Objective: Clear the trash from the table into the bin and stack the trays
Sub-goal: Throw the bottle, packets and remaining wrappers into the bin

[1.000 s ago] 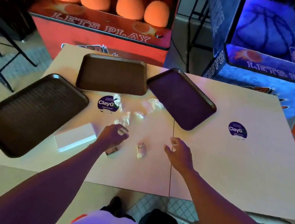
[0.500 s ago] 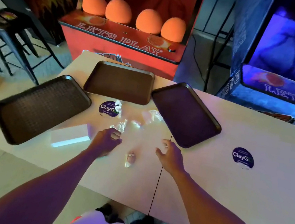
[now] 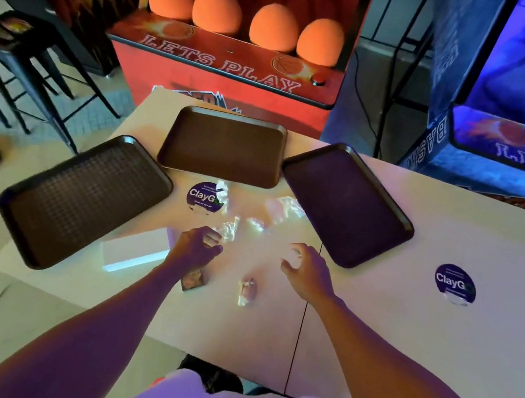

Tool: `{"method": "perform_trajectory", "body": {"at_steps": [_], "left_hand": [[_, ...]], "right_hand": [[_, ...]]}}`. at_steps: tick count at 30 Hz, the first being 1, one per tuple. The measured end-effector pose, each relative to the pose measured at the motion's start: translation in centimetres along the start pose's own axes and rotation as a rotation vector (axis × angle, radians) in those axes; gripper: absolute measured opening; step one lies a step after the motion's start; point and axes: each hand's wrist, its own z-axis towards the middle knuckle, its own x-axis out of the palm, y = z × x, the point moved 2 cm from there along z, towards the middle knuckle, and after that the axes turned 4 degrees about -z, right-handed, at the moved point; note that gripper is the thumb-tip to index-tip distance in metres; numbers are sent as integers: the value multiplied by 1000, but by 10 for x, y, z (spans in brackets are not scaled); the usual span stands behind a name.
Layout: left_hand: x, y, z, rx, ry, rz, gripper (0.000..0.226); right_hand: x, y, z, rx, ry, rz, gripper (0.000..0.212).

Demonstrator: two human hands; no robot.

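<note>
I count three dark trays on the white desk [image 3: 403, 344], all empty. The first tray [image 3: 80, 199] lies left of and beyond my left hand [image 3: 194, 244], overhanging the desk's left edge. The second tray [image 3: 225, 145] sits straight beyond that hand, and the third tray [image 3: 345, 204] lies just beyond my right hand [image 3: 306, 268].

A white box [image 3: 134, 252] rests just left of my left hand. I count about five bits of clear crumpled wrapper [image 3: 282, 207] between and beyond the hands, one scrap [image 3: 247, 292] nearer me between them, and a small brown packet [image 3: 193, 281] under my left wrist.

My left hand is curled nearly closed, touching a wrapper [image 3: 228, 231]; whether it grips it I cannot tell. My right hand hovers half open, fingers bent, holding nothing.

Two round stickers: one [image 3: 206, 196] beyond my left hand, one [image 3: 455, 283] right of my right hand.
</note>
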Motion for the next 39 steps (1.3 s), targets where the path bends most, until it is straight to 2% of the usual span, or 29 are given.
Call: {"method": "perform_trajectory", "body": {"at_steps": [4,16,19,26,29,34,39], "left_hand": [[-19,8,24,30,5,51,26],[-16,21,94,131,212,172,33],[-12,19,107,183,190,295,49],[-10,11,147,322,168,611,111],[-8,11,163,347,190,682,128],[-4,14,186,373,281,800,141],[-5,16,197,368,357,822,135]], "right_hand": [[17,18,7,28,29,-27,48],[28,49,54,173,3,-59,54],[32,51,68,184,23,-78,56],[44,57,113,172,99,-176,69],[50,59,131,166,113,-211,73],[55,56,161,146,117,-257,77],[61,54,186,146,183,-314,88]]}}
